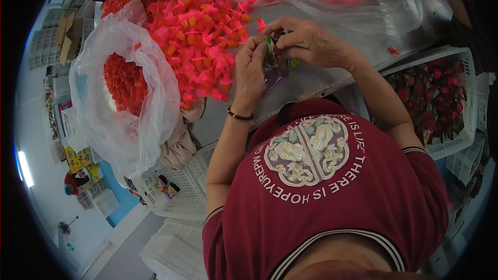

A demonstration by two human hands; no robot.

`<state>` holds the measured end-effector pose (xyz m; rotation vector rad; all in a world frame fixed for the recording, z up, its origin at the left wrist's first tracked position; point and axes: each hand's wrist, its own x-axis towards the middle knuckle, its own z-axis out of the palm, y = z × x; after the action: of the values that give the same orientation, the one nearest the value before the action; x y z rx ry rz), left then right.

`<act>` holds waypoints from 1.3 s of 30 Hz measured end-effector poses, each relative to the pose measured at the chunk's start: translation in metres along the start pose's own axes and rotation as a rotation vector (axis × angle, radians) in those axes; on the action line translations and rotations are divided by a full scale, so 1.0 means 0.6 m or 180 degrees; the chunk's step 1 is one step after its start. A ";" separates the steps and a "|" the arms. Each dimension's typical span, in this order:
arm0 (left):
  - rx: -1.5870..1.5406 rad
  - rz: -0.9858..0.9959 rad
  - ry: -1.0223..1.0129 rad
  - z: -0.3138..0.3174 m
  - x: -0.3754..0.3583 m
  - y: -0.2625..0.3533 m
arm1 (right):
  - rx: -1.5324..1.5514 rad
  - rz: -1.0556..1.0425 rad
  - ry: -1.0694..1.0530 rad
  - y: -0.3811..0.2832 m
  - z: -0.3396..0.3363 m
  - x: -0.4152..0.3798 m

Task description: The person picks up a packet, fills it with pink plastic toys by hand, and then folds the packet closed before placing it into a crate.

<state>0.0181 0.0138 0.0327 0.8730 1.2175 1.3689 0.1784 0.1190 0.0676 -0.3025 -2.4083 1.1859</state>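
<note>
Both of my hands are raised together over the metal table (220,119). My left hand (250,70), with a beaded bracelet at the wrist, pinches a small clear plastic packet (271,70) with green and purple print. The fingers of my right hand (308,41) are curled closed at the packet's upper edge and grip it from the other side. What lies inside the packet is hard to make out. Just left of my hands spreads a heap of bright pink-red plastic pieces (199,46), several with orange parts.
At the left, an open clear plastic bag (163,106) holds small red pieces (124,83). More pink pieces lie in plastic sheeting (404,8) at the back. On the right stands a white crate (469,98) of dark red packets (433,98). Another white crate (187,192) stands lower left.
</note>
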 end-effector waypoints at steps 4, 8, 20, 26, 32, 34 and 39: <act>-0.0597 0.0251 0.0432 0.001 -0.005 -0.005 | -0.0044 0.0309 0.0144 0.015 0.000 -0.002; -0.0722 0.0408 0.0583 0.000 -0.004 -0.016 | -0.0195 0.0401 0.0336 0.015 0.008 0.002; -0.0794 0.0717 0.0788 0.032 -0.010 0.005 | 0.0486 0.1060 0.1008 0.016 0.040 0.001; -0.0671 0.0477 0.0772 0.020 -0.012 -0.009 | 0.0250 0.0636 0.0863 0.007 0.043 0.000; -0.0610 0.0654 0.0799 0.017 -0.011 -0.018 | 0.0752 0.0671 0.1129 -0.003 0.049 0.006; -0.0651 0.0644 0.0838 0.019 -0.011 -0.019 | 0.0737 0.0728 0.0975 0.010 0.044 0.001; -0.0804 0.0620 0.0902 0.022 -0.011 -0.015 | 0.0730 0.0763 0.0917 0.015 0.047 0.002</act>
<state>0.0338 0.0093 0.0275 0.6463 1.1580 1.8081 0.1643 0.1052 0.0457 -0.6548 -2.0084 1.4006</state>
